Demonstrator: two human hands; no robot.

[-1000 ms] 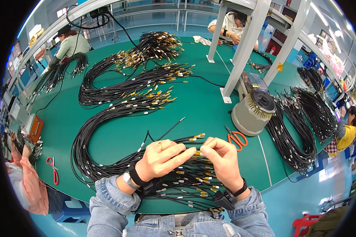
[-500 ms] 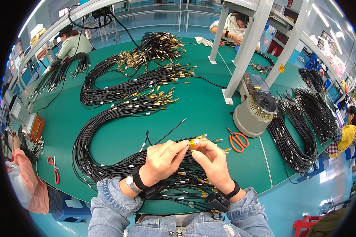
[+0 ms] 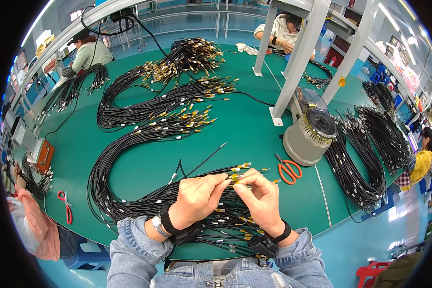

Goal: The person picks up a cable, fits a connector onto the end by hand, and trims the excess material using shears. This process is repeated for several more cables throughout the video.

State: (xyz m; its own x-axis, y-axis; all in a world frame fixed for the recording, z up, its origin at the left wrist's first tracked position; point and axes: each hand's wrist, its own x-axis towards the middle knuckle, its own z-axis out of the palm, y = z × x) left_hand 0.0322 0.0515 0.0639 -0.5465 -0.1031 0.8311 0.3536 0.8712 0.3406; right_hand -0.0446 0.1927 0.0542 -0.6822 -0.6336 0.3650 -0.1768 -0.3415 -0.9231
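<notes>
My left hand [image 3: 197, 196] is closed in a pinch on a thin black cable, most of which its fingers hide. At the cable's tip shows a yellow-wrapped end [image 3: 234, 177], pinched from the other side by my right hand [image 3: 260, 198]. Both hands meet just above a bundle of black cables [image 3: 113, 165] that curves over the green table [image 3: 254, 132]. Its loose ends, with yellow and white bands, lie beneath my wrists and beyond my right fingertips.
Orange-handled scissors [image 3: 289, 170] lie right of my right hand, beside a beige round machine [image 3: 308, 137]. Red-handled scissors [image 3: 67, 209] are at the left edge. More cable bundles [image 3: 355, 161] lie right; grey metal posts [image 3: 300, 62] rise behind. Several people work around the table.
My hands stay in nearly the same place. The yellow-and-white piece between my fingertips looks flatter and narrower now, tilted slightly differently.
</notes>
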